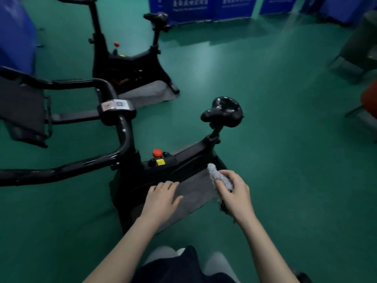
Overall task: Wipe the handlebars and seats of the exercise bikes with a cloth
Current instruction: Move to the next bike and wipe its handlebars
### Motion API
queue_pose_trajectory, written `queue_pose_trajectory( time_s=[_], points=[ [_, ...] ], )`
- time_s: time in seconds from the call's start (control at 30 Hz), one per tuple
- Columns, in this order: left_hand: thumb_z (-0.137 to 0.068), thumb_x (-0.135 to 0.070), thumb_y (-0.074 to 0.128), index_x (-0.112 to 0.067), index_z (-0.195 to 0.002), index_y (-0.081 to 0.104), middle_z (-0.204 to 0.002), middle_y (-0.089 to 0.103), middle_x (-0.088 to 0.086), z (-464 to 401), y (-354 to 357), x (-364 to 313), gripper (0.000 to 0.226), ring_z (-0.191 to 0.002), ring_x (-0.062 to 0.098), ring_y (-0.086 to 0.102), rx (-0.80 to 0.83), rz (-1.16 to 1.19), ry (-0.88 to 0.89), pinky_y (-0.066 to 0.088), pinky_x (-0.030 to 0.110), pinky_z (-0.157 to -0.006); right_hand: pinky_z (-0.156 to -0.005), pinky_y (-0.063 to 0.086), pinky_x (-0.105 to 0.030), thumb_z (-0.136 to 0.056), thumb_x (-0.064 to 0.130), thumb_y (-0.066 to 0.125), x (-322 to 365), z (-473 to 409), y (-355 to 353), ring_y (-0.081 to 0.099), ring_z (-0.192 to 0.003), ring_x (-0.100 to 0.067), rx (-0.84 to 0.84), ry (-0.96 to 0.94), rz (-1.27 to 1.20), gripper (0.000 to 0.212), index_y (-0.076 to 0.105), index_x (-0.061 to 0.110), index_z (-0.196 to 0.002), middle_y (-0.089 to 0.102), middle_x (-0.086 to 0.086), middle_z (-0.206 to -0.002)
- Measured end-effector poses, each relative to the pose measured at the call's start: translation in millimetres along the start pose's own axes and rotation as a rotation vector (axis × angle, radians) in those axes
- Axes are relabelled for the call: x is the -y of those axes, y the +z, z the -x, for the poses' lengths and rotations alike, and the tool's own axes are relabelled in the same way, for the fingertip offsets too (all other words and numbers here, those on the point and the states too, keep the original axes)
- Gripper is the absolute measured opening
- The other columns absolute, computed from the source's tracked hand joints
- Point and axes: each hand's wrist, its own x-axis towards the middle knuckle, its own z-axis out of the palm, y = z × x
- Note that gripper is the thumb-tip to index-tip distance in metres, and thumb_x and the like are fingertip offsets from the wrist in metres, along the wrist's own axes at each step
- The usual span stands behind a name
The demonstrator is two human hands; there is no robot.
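Near exercise bike (163, 172) dead ahead, its handlebars (114, 156) out at nine o'clock, seat (223, 112) up at one o'clock. Left hand (162, 199) hangs released, fingers loose, holding nothing. Right hand (234, 193) grasps the grey cloth (219, 177), bunched, probably readied for wiping, touching neither.

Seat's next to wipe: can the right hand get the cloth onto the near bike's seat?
Probably yes: the right hand holds the cloth below the seat, with nothing between them.
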Motion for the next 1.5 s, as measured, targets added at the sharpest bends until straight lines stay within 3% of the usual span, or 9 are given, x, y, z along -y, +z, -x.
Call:
queue_pose_trajectory(
  time_s=[0.07,0.17,0.43,0.83,1.0,1.13,1.27,1.37,1.5],
  points=[
    [-0.098,-0.049,0.033,-0.023,-0.146,0.032,-0.143,0.041,-0.007,1,2,9,0.054,-0.128,0.015,0.041,-0.002,0.016,-0.093,0.033,0.033,-0.103,-0.074,0.045,-0.023,-0.088,0.022,0.063,8,-24,12,0.059,-0.089,-0.007,0.085,-0.058,-0.005,0.016,0.065,0.025,-0.104,0.064,0.008,-0.097],
    [-0.099,-0.049,0.033,-0.023,-0.146,0.032,-0.143,0.041,-0.007,5,3,20,0.054,-0.128,0.015,0.041,-0.012,0.036,-0.255,0.034,0.033,-0.103,-0.073,0.041,-0.013,-0.088,0.023,0.063,20,-58,29,0.058,-0.090,-0.005,0.228,-0.155,-0.002,0.015,0.065,0.024,-0.103,0.065,0.008,-0.097],
    [-0.098,-0.048,0.035,-0.020,-0.143,0.036,-0.142,0.045,-0.003,2,-9,18,0.053,-0.127,0.017,0.043,-0.160,0.137,-0.710,0.035,0.034,-0.100,-0.074,0.046,-0.022,-0.089,0.027,0.062,55,-140,62,0.058,-0.087,-0.003,0.607,-0.411,-0.002,0.017,0.065,0.022,-0.105,0.065,0.007,-0.095],
    [-0.098,-0.046,0.038,-0.018,-0.145,0.035,-0.146,0.041,-0.002,26,-24,-21,0.055,-0.132,0.018,0.038,-0.403,0.239,-1.257,0.029,0.035,-0.107,-0.076,0.045,-0.022,-0.091,0.026,0.061,110,-181,90,0.057,-0.091,-0.003,0.933,-0.749,-0.084,0.020,0.065,0.024,-0.111,0.062,0.010,-0.100],
    [-0.097,-0.044,0.042,-0.016,-0.142,0.040,-0.142,0.044,-0.001,47,-35,-21,0.053,-0.128,0.021,0.043,-0.495,0.258,-1.401,0.032,0.038,-0.105,-0.082,0.042,-0.017,-0.089,0.023,0.064,149,-170,115,0.057,-0.097,-0.004,1.012,-0.871,-0.135,0.025,0.067,0.020,-0.114,0.062,0.007,-0.106],
    [-0.097,-0.046,0.040,-0.018,-0.143,0.038,-0.142,0.043,-0.002,63,-38,-4,0.054,-0.130,0.018,0.041,-0.564,0.270,-1.479,0.031,0.037,-0.107,-0.079,0.037,-0.003,-0.090,0.024,0.063,177,-160,141,0.057,-0.095,0.001,1.044,-0.954,-0.142,0.027,0.068,0.017,-0.116,0.062,0.006,-0.106],
    [-0.097,-0.046,0.039,-0.018,-0.144,0.037,-0.141,0.043,-0.003,72,-48,26,0.054,-0.130,0.017,0.040,-0.647,0.300,-1.503,0.029,0.036,-0.108,-0.082,0.042,-0.008,-0.092,0.026,0.061,201,-148,171,0.055,-0.097,0.002,1.072,-0.992,-0.137,0.029,0.065,0.018,-0.120,0.059,0.009,-0.108],
    [-0.097,-0.047,0.039,-0.019,-0.144,0.036,-0.141,0.044,-0.002,76,-60,55,0.055,-0.131,0.017,0.039,-0.725,0.319,-1.505,0.028,0.036,-0.109,-0.085,0.050,-0.024,-0.093,0.023,0.059,220,-138,195,0.057,-0.097,-0.002,1.083,-1.045,-0.126,0.029,0.064,0.019,-0.121,0.059,0.009,-0.108],
    [-0.097,-0.048,0.039,-0.020,-0.146,0.033,-0.142,0.043,-0.001,82,-75,95,0.057,-0.133,0.018,0.037,-0.812,0.356,-1.494,0.025,0.038,-0.111,-0.081,0.049,-0.022,-0.094,0.021,0.058,243,-123,222,0.056,-0.096,-0.001,1.095,-1.085,-0.147,0.029,0.063,0.019,-0.123,0.058,0.010,-0.108]
  ],
)
